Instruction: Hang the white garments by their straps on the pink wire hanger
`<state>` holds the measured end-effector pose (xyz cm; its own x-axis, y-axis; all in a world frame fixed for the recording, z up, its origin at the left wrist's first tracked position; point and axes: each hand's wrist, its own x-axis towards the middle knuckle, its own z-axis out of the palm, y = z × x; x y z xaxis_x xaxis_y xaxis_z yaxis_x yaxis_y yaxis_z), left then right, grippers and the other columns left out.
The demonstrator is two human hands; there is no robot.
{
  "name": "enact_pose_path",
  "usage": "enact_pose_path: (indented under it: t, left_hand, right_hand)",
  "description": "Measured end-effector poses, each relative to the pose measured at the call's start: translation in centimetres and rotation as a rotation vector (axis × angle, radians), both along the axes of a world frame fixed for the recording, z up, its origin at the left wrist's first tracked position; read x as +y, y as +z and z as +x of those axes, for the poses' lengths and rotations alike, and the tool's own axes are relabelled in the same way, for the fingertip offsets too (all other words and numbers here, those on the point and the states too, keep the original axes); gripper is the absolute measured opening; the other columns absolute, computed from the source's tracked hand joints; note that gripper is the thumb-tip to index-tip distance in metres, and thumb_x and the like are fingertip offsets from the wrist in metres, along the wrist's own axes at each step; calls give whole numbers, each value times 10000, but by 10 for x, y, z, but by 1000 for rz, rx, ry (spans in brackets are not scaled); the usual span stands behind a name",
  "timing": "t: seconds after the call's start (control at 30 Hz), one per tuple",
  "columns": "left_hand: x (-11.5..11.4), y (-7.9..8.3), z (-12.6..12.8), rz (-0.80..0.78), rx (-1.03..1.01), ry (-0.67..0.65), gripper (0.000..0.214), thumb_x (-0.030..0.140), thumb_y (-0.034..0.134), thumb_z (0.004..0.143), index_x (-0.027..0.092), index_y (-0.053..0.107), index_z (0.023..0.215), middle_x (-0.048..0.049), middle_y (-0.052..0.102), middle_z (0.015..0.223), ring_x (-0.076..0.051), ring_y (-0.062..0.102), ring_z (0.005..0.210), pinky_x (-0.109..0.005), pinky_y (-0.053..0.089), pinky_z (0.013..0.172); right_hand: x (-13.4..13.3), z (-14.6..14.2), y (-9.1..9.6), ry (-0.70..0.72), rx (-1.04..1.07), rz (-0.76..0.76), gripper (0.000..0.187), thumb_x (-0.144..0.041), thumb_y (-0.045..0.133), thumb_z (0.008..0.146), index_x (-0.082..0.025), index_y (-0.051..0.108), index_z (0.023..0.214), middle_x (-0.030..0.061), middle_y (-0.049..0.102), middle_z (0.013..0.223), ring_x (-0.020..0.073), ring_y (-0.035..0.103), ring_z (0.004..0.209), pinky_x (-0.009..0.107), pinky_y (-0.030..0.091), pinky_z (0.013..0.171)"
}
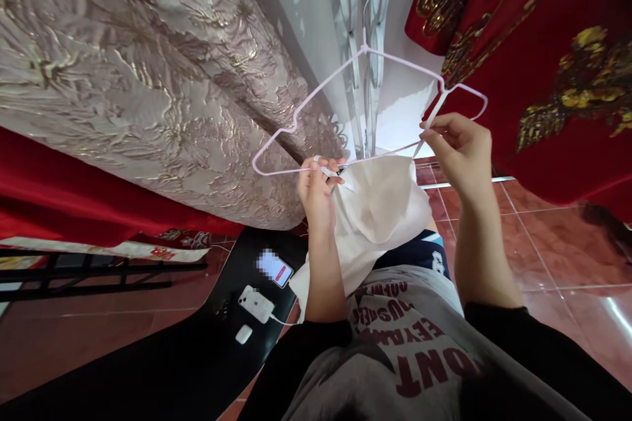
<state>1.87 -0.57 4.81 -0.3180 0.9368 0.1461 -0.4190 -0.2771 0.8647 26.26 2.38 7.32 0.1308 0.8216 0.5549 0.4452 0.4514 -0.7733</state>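
Observation:
A pale lilac wire hanger is held up in front of me. My left hand is closed on its bottom bar together with the top edge of a cream-white cloth that hangs below the bar. My right hand pinches the cloth's strap and the hanger's bar near the right shoulder bend. The cloth drapes down toward my grey printed shirt.
A large embossed beige-gold garment hangs at left over red fabric. A red garment with gold embroidery hangs at right. Below left, a black surface carries two phones and an earbud case. Red tile floor lies beyond.

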Motion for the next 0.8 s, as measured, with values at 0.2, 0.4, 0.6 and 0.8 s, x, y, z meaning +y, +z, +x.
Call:
enact_pose_path:
  t: [0.2,0.4,0.6,0.8]
  left_hand:
    - [1,4,1,-27,-54,-41,422,591,804,864,220,603,880,-11,611,769,-196,768,907,-195,512,547]
    - [-6,7,2,-5,-67,-62,443,608,816,845,220,604,869,-8,586,746,-198,757,874,-199,499,521]
    - [-5,7,-6,-4,-43,-76,423,589,812,859,212,620,865,-30,635,764,-213,773,907,-205,480,527]
    - [-2,-3,9,-60,-95,-181,390,568,794,875,216,628,908,-84,744,913,-266,773,1095,-213,506,568]
  right_hand:
    - [17,-14,40,-79,237,229,237,-215,668,915,-331,824,1051,13,822,959,179,693,696,406,599,659]
    - [47,26,31,-311,395,654,301,-400,717,940,-411,785,1233,-26,815,1148,195,795,890,438,659,811]
    - [2,31,17,-339,508,671,123,-499,815,877,-385,861,883,-41,819,798,144,756,687,316,590,639]
    - [-29,-23,12,135,-184,174,150,-402,768,927,-350,837,1050,9,844,1072,295,782,1099,570,598,1015]
